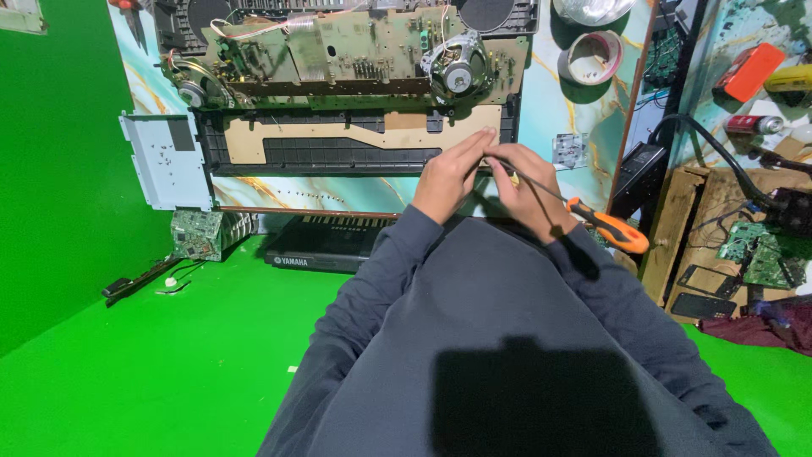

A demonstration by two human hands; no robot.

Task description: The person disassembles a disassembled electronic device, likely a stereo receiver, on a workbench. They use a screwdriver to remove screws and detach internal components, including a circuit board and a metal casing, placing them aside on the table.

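Screwdriver [584, 217], orange-handled with a thin dark shaft, lies slantwise across the person's right hand [531, 188], whose grip is closed round the shaft; the handle sticks out beyond that grip toward the lower right, over the grey sleeve [626, 296], and the tip points up and left into the small gap between the two hands. The left hand [450, 176] sits just beside the right grip, fingers long and pressed together, their tips touching the edge of the opened keyboard chassis [338, 144]; whether that hand pinches anything I cannot tell, as the fingertips hide it. Just past both grips lies the tan board with its black ribbed panel, and farther off from them the green circuit board [338, 55] with wires and two round speakers [457, 72], one at each end. Well away to the left of the grips a pale grey metal plate [165, 161] leans off the marbled tabletop [550, 110]. Beyond the right grip, at the far side, sits a roll of tape [589, 57], and nearer to it a small clear blister pack [570, 150]. Below the hands, under the tabletop's edge, a black keyboard [326, 245] rests on the green floor [169, 364], with a loose green circuit board [196, 234] beside it.
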